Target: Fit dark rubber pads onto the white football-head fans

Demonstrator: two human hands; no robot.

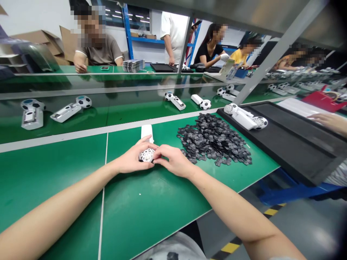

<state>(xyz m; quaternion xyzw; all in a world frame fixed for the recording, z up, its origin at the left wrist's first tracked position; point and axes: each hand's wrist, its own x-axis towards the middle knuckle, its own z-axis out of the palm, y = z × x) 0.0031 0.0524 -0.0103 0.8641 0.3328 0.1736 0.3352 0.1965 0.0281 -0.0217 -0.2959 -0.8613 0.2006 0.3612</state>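
Within curled left hand (pixel 132 157), white latticed ball (pixel 147 155)

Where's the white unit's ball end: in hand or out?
In hand: the left hand cups the ball end; the right hand has fingers at its edge.

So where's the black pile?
In the head view, the pile sits right of centre on the table, between the right hand and the black tray.
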